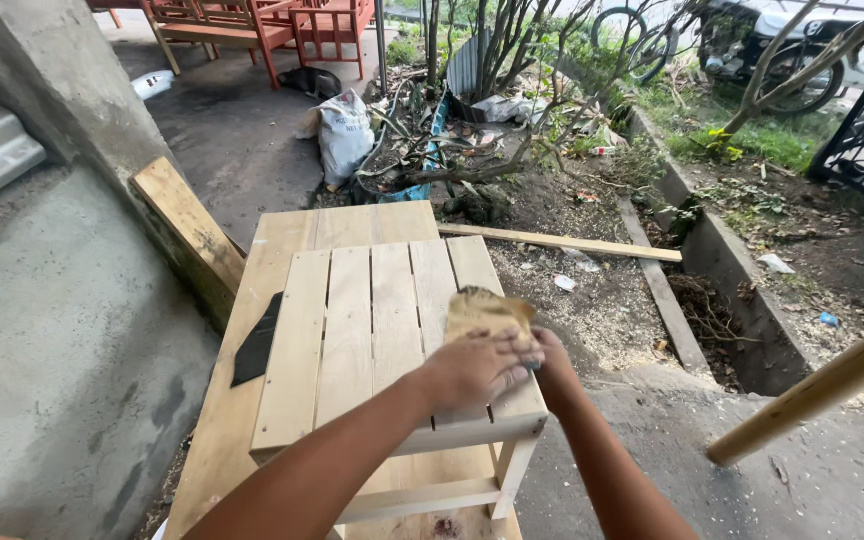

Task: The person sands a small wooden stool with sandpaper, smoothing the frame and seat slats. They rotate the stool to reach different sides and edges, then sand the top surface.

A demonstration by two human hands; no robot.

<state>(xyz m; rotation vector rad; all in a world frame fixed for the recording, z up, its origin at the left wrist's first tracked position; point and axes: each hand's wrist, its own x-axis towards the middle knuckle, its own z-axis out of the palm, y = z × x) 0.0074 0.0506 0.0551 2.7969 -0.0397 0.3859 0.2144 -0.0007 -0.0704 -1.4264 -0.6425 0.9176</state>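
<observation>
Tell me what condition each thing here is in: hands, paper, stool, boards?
Left hand: pressed flat on the sandpaper.
Right hand: gripping the sandpaper's edge at the stool's right side.
Sandpaper: curled, worn, lying on the slats.
Stool: upright, bare unpainted wood, standing on the board.
Board: lying flat under the stool.
Dark sheet: lying flat beside the stool.
Sack: full, slumped on the ground.

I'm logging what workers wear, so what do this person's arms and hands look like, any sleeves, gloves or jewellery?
Both forearms are bare as far as the picture shows: no sleeves in view. The left hand and right hand wear no gloves. No watch, bracelet or ring can be seen on the left; the right hand is mostly hidden behind it.
</observation>
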